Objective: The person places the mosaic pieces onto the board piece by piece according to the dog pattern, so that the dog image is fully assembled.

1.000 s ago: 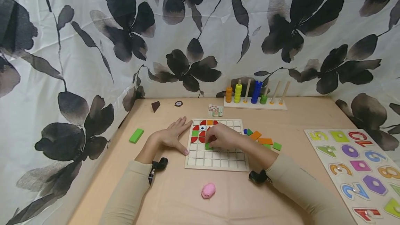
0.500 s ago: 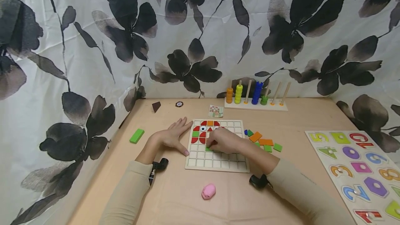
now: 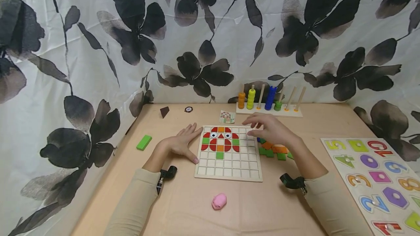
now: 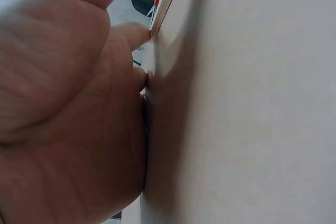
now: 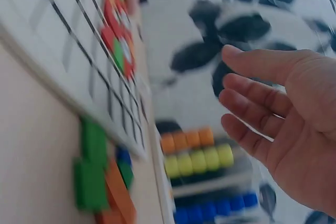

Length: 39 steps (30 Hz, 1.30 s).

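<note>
Steadying the grid board point(image 3: 210, 166), the left hand point(image 3: 178, 143) lies spread along its left edge, fingers apart and gripping nothing. The thumb tip meets the edge lower down and the fingertips meet it near the far corner, while the left wrist view shows a fingertip against the board's side. That wide brace probably keeps the board from sliding on the tabletop point(image 3: 183, 199).

The right hand point(image 3: 270, 130) hangs over the board's far right corner, thumb parted from loosely bent fingers; the right wrist view shows a bare palm with nothing in it. It sits close to the loose pieces point(image 3: 279, 149), green, orange and blue, heaped just beside the board's right edge, a spot that seems chosen to suit this hand's reach.

On the board, the red pieces point(image 3: 235, 148) make rounded shapes around two eye discs point(image 3: 214, 135) and a triangle, with orange and green squares among them. The lowest, a green tile point(image 3: 220, 155), sits flat in a cell directly below an orange one. Filling whole cells, the tiles are presumably held in line by the grid's lines. Beyond the far edge lies a small picture card point(image 3: 227, 117), probably left uncovered for easy glancing; its details are too small to read.
</note>
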Motion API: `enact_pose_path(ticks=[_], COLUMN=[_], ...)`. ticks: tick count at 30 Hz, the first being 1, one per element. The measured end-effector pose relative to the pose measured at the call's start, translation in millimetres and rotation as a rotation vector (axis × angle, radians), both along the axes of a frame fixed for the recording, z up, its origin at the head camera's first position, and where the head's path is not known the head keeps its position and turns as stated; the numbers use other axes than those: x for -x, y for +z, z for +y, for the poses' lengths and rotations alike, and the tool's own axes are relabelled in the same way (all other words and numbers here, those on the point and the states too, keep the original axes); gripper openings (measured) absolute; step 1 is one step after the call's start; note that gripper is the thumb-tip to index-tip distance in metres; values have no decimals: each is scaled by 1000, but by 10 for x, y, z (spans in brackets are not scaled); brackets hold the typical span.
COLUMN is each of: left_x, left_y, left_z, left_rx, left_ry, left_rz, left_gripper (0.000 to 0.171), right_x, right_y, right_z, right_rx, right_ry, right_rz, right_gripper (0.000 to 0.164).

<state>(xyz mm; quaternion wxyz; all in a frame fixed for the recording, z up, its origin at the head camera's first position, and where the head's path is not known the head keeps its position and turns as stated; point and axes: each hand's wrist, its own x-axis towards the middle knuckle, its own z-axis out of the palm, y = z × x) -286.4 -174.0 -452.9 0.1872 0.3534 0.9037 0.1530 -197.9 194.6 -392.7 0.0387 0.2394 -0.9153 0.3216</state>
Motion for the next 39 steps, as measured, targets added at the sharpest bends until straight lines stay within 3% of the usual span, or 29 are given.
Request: enact_pose_path(ticks=[4, 10, 16, 22, 30, 39], left_x=[7, 15, 24, 14, 25, 26], left_y=[-2, -12, -11, 0, -1, -6], left_z=[2, 2, 5, 12, 17, 14], left_rx=[-7, -7, -13, -7, 2, 1], left_ry=[-1, -3, -3, 4, 7, 15], left_rz=[-5, -4, 4, -6, -4, -12], left_gripper=[133, 132, 131, 133, 132, 133], right_x=[35, 81, 141, 174, 180, 162], right_y=[-25, -179, -354, -439, -450, -413], right_z=[315, 674, 871, 875, 862, 886], right_rx=[-4, -37, -39, -12, -34, -9], right_ry=[-38, -86, -9, 53, 26, -65], right_rz=[-43, -216, -293, -342, -364, -309], right_gripper=[30, 26, 23, 23, 17, 9])
